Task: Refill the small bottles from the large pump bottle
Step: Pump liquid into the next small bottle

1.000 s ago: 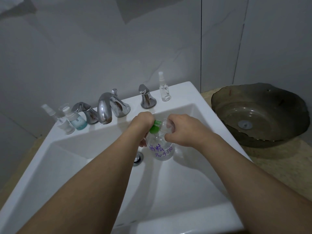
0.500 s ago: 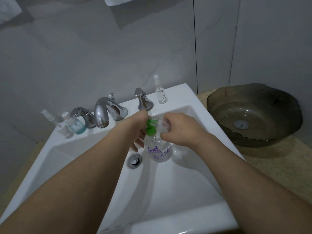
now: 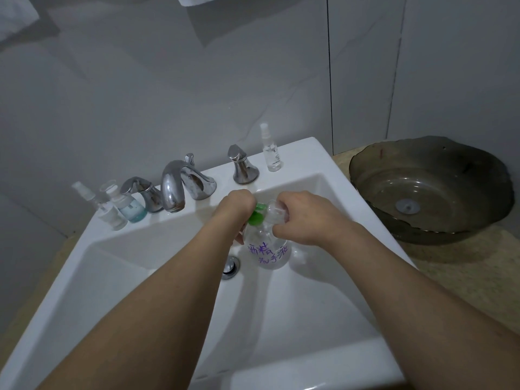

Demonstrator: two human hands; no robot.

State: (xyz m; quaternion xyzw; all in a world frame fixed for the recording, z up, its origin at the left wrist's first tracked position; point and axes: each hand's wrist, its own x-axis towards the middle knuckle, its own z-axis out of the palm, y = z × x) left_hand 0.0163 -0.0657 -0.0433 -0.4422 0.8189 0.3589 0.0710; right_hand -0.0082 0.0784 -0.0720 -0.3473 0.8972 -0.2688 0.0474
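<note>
Over the sink's (image 3: 323, 164) back half, the green pump (image 3: 256, 215) is pressed by the left hand (image 3: 236, 206); a small bottle (image 3: 277, 213) is grasped at the spout by the right hand (image 3: 305, 218). Filling is judged underway above the large pump bottle (image 3: 267, 253); three small bottles (image 3: 118, 206) at the back-left corner and one bottle (image 3: 271, 153) at the back-right are left.

You are working in dim, cool, greyish light. Past your hands, the chrome faucet (image 3: 180, 187) carries the only bright glints, and the white sink (image 3: 323, 294) shows soft reflections on its walls beside your right hand (image 3: 302, 218). Your forearms cast broad, soft-edged shadows into the basin beneath them, and hanging cloths throw angular shadows on the wall far above your left hand (image 3: 235, 205). The wide lens bends the sink's rim and the wall seams outward toward the edges. Focus is fairly even; fine detail is smeared and grainy in the darker corners.
</note>
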